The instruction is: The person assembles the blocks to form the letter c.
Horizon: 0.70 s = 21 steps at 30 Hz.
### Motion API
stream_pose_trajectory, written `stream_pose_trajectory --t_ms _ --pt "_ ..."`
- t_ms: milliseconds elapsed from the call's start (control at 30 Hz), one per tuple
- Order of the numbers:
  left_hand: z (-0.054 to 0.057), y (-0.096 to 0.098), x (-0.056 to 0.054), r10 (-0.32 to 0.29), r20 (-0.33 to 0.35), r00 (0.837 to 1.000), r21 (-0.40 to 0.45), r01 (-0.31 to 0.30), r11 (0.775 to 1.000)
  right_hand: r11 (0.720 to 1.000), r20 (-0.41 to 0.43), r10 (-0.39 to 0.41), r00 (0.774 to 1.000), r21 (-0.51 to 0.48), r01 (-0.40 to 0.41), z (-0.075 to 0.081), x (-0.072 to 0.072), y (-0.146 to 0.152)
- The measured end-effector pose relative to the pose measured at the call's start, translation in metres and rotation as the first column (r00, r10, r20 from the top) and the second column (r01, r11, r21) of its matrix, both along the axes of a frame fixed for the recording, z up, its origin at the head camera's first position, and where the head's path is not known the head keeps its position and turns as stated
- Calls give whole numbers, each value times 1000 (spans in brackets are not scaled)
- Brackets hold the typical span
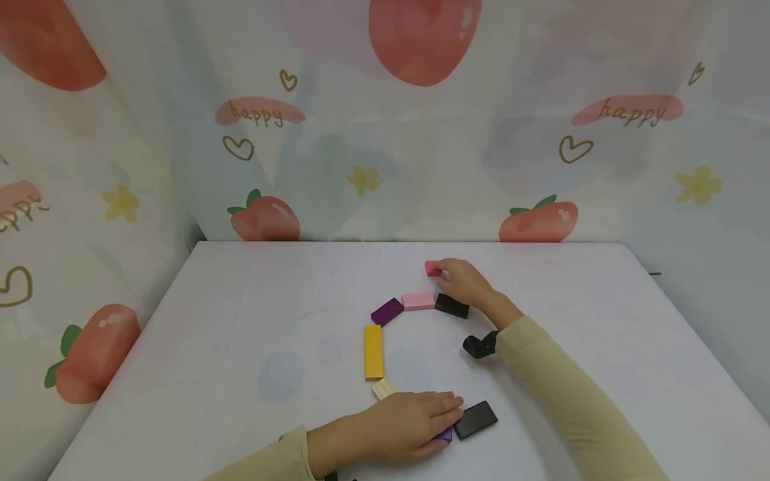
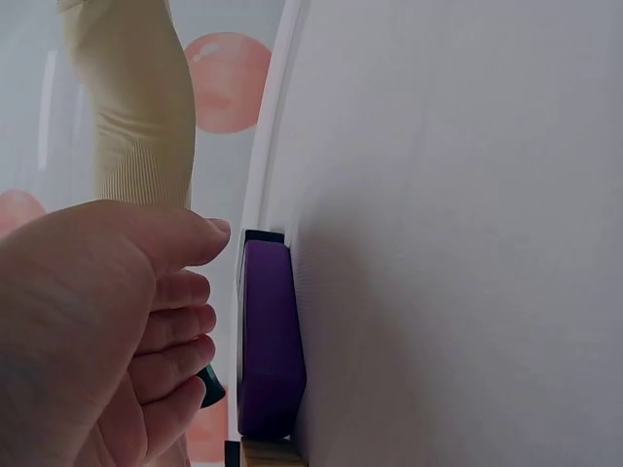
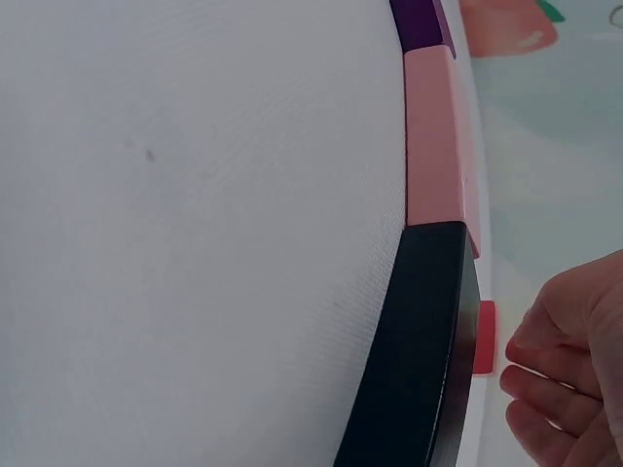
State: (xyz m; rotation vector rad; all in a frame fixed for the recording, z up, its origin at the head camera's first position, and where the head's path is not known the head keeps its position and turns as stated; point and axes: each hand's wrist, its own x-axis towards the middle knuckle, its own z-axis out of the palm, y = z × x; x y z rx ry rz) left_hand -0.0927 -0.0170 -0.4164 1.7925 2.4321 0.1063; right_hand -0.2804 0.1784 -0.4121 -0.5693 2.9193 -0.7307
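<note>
Several rectangular blocks form a curved line on the white table. At the far side, my right hand [image 1: 462, 279] is at a small red-pink block [image 1: 432, 268]; in the right wrist view a narrow gap shows between its loosely bent fingers and that red block [image 3: 485, 337]. Near that hand lie a black block [image 1: 452, 306] and a light pink block [image 1: 418, 301]. My left hand [image 1: 404, 424] is over a purple block [image 1: 445, 435], partly hiding it. In the left wrist view this hand's fingers are apart from the purple block [image 2: 272, 336]. A dark block [image 1: 476, 419] is beside its fingertips.
The curve also holds a dark purple block [image 1: 387, 311], a yellow block [image 1: 373, 353] and a pale wooden block [image 1: 383, 388], partly covered by the left hand. A black wrist device [image 1: 480, 345] shows at the right sleeve. A printed cloth [image 1: 415, 153] hangs behind the table.
</note>
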Motion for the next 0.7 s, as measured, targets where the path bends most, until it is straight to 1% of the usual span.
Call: stream_pose_trajectory --t_ms 100,200,267,367,467,700 --pt "0 2 1 8 48 999 -30 -7 1000 999 -39 40 998 30 -39 -2 -2 -1" --pt "-1 3 2 -10 53 999 -35 12 999 995 -71 79 994 65 -75 -5 -3 -4" --pt "-2 3 3 -32 41 999 -32 33 999 993 -84 90 992 88 -83 -6 -4 -4" --pt "-3 4 4 -63 -6 998 -29 63 998 991 -86 79 993 115 -69 -6 -3 -4" --pt "-4 4 5 -74 -47 996 -27 73 997 990 -88 51 995 135 -39 -5 -1 0" --pt "-3 4 6 -67 -36 997 -37 66 997 991 -103 -9 995 131 22 -4 6 23"
